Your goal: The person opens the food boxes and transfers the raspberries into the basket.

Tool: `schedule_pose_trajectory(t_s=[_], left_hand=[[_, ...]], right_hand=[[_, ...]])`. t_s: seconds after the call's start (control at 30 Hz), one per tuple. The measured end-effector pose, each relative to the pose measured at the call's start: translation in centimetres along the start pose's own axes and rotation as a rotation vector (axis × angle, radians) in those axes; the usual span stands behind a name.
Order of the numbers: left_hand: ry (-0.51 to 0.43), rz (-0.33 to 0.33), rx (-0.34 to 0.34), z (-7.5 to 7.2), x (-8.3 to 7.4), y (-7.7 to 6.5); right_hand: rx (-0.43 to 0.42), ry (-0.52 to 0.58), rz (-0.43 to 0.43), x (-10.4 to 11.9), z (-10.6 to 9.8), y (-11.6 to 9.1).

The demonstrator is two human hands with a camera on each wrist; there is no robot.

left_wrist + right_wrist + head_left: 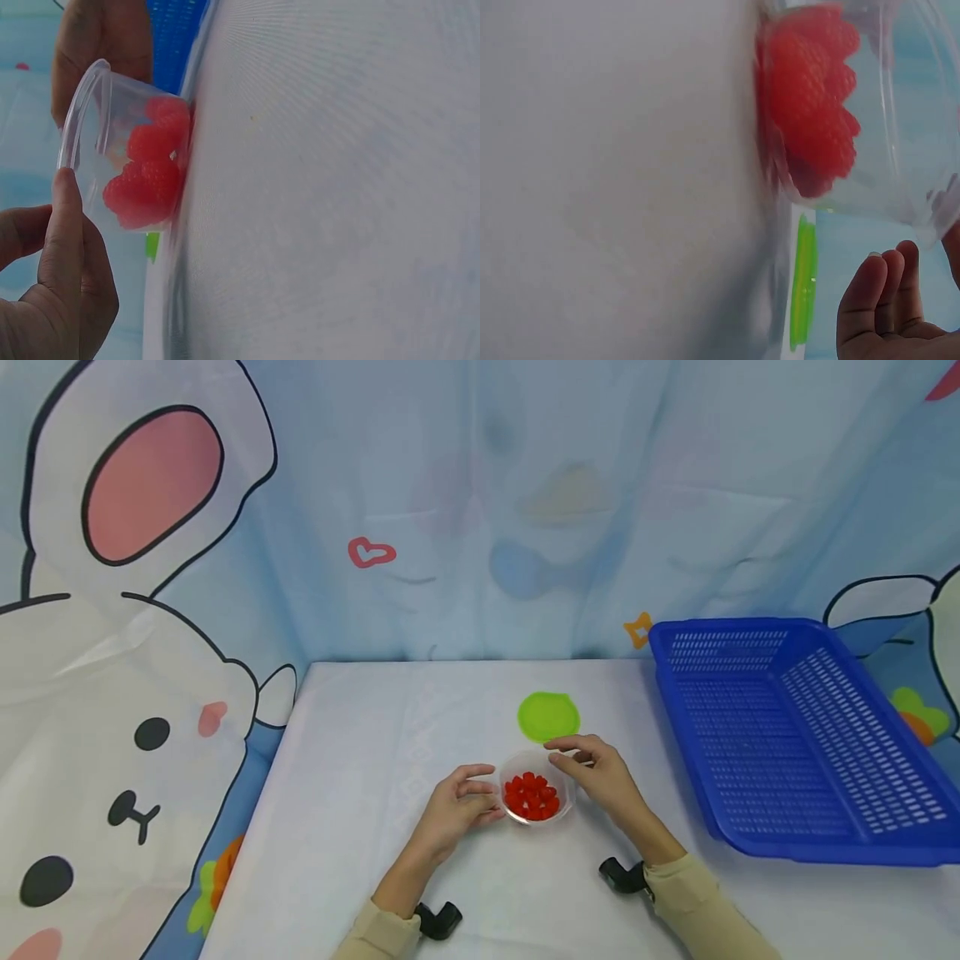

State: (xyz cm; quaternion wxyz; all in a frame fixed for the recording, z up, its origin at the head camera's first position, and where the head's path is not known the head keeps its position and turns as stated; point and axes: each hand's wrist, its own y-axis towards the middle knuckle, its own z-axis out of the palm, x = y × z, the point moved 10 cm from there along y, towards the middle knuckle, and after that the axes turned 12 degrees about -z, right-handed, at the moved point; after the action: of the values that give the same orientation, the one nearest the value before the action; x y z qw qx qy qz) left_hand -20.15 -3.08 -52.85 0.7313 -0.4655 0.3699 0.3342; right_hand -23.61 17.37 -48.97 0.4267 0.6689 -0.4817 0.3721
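A clear plastic cup (567,803) stands upright on the white table, its lower part filled with several red raspberries (810,97). At the cup's left side is my left hand (457,810), fingers loosely spread; in the left wrist view a fingertip of that hand (52,262) touches the rim. Across from it, my right hand (600,777) has its thumb at the upper right rim. The right wrist view shows the other fingers (866,300) of that hand lightly bent, apart from the cup wall. Just behind the cup lies a flat, round green disc (549,717).
A large blue plastic basket (795,847) with slotted sides stands at the right of the white table (375,735). Behind the table hangs a light blue cartoon cloth (450,510). Black devices (438,921) sit at both wrists, by the beige sleeves.
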Motion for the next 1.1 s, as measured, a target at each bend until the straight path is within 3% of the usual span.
schedule_pose_trajectory(t_s=[0.27, 0.7, 1.1], left_hand=[[0.009, -0.006, -0.007, 0.0, -0.1, -0.1], [0.005, 0.017, 0.016, 0.3, -0.1, 0.3], [0.004, -0.003, 0.007, 0.3, 0.0, 0.1]], right_hand=[[0.053, -0.014, -0.058, 0.2, 2.0, -0.4], [0.139, -0.354, -0.152, 1.1, 3.4, 0.0], [0.191, -0.364, -0.118, 1.0, 3.9, 0.0]])
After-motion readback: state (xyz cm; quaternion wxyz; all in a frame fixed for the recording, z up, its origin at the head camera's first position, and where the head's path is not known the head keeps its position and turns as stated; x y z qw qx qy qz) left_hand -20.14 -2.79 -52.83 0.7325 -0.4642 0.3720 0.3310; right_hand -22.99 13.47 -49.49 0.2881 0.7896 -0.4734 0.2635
